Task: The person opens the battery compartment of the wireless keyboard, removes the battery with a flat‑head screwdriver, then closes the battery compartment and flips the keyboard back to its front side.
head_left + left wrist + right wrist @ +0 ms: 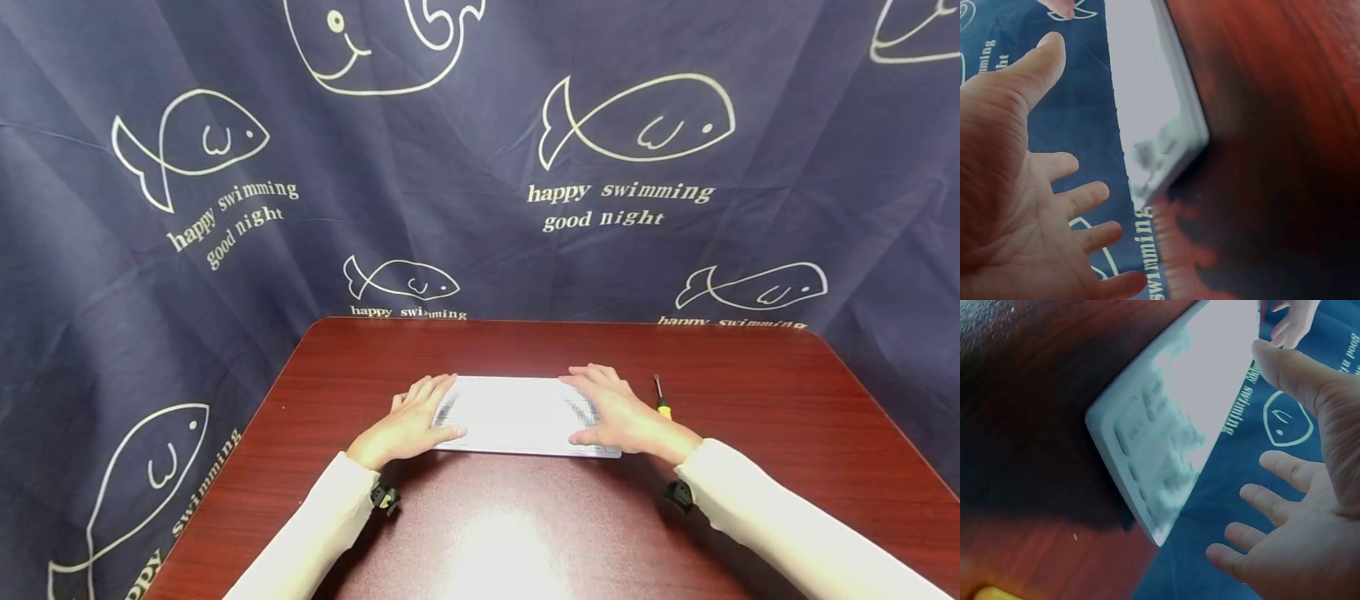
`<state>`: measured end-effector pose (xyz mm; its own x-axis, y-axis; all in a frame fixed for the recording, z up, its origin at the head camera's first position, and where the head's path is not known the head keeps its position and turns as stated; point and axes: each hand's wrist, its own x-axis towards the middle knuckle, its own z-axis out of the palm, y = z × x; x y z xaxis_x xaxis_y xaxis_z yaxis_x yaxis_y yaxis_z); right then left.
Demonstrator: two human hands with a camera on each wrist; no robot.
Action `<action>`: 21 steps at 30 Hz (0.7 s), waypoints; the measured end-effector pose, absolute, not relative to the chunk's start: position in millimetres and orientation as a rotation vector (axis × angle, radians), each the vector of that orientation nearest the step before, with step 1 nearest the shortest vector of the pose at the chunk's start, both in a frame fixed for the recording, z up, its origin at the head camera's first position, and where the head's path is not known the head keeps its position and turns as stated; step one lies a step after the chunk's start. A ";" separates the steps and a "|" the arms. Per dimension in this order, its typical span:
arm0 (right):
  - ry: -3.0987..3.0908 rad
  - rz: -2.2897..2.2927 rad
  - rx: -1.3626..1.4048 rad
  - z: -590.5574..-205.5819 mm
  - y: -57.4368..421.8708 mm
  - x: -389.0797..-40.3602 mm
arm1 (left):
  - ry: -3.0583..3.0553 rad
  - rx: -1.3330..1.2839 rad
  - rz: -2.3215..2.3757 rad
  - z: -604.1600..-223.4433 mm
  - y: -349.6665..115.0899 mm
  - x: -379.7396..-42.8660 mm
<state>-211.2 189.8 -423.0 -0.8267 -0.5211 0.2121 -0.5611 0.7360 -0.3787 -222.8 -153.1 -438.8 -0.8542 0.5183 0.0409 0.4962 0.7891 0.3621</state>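
A white keyboard lies flat on the dark red table, its keys mostly washed out by glare. Over its left end is my left hand, fingers spread and thumb apart. My right hand is over the opposite end in much the same pose. In the left wrist view, a gap shows between the spread fingers and the keyboard. The right wrist view likewise shows the fingers apart from the keyboard, where some keys at the near corner are visible. Neither hand holds anything.
A screwdriver with a yellow handle lies on the table just beyond the right hand. Behind the table hangs a dark blue curtain printed with white fish and lettering. A bright reflection marks the table's near middle.
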 end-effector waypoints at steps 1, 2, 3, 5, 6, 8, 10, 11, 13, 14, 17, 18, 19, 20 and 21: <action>-2.851 0.670 0.888 -425.0 187.7 -212.2 | 2.904 0.808 0.575 -439.7 -153.2 -222.9; -2.861 0.674 0.888 -427.1 185.5 -213.3 | 2.899 0.790 0.581 -441.1 -153.4 -223.1; -2.867 0.672 0.895 -429.5 183.5 -214.8 | 2.891 0.768 0.589 -441.9 -153.5 -222.9; -2.880 0.670 0.904 -433.4 179.8 -216.9 | 2.895 0.727 0.615 -444.5 -153.4 -222.5; -2.884 0.671 0.911 -435.2 178.0 -218.1 | 2.907 0.714 0.619 -446.6 -153.5 -222.7; -2.893 0.674 0.927 -437.9 175.2 -219.8 | 2.942 0.695 0.625 -451.4 -153.7 -223.7; -2.914 0.686 0.935 -439.1 173.0 -220.5 | 2.979 0.677 0.634 -454.7 -153.7 -224.2; -2.927 0.691 0.935 -439.7 172.1 -220.9 | 2.994 0.673 0.638 -455.9 -153.7 -224.4; -2.956 0.699 0.929 -439.7 170.3 -220.7 | 3.010 0.663 0.656 -457.1 -153.8 -224.2; -2.971 0.694 0.921 -440.1 169.8 -220.7 | 3.013 0.661 0.671 -457.2 -153.8 -223.8; -3.003 0.658 0.901 -440.4 168.0 -220.8 | 3.008 0.658 0.703 -457.8 -153.9 -223.9; -3.011 0.642 0.889 -440.7 167.4 -220.9 | 3.006 0.657 0.713 -458.1 -154.0 -224.1; -3.018 0.633 0.877 -440.8 166.7 -220.9 | 3.001 0.656 0.729 -458.3 -153.9 -224.4; -3.024 0.624 0.865 -440.8 165.8 -220.8 | 2.998 0.656 0.748 -458.5 -153.8 -224.7; -3.032 0.617 0.853 -440.7 164.8 -220.7 | 2.994 0.652 0.764 -458.7 -153.7 -225.2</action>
